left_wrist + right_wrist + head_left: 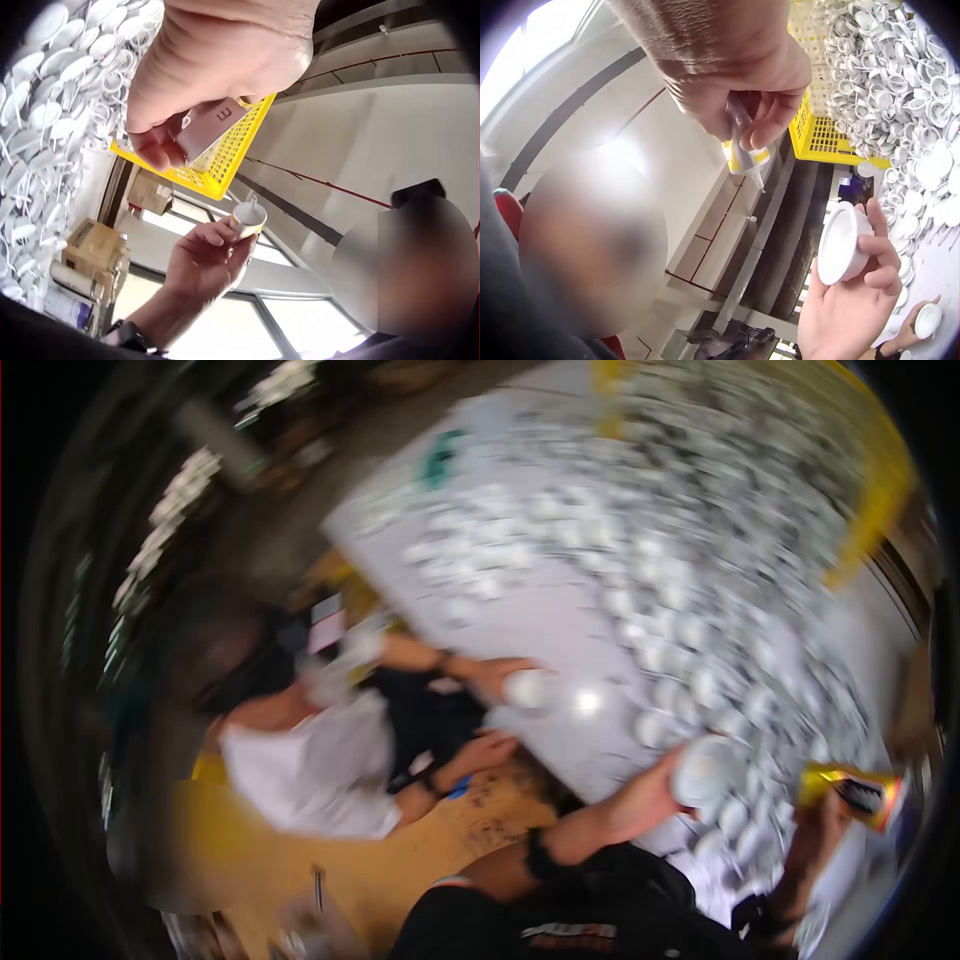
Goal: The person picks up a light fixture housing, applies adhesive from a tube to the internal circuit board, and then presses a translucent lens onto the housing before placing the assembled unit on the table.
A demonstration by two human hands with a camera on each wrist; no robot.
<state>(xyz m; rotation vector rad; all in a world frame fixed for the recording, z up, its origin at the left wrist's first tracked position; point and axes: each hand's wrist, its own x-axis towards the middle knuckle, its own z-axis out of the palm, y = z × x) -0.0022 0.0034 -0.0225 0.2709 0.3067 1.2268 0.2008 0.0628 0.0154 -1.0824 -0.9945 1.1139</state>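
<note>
My left hand (645,800) grips a shallow white round housing (706,772), held over the table's near side. In the right wrist view, the pale face of that housing (840,244) is turned sideways, with fingers curled round its back. My right hand (822,828) holds a yellow-labelled glue bottle (850,795), apart from the housing. A thin pointed nozzle (758,181) on the bottle tilts downward in the right wrist view. From the left wrist, a grey-white surface marked with a dark letter (217,124) shows beneath my left fingers.
Many white round pieces (650,560) are heaped across the white table (570,630). A yellow plastic basket (832,146) stands by the pile. Another person (310,760) sits at the left, holding a similar white piece (526,688). Cardboard boxes (94,247) stand beyond.
</note>
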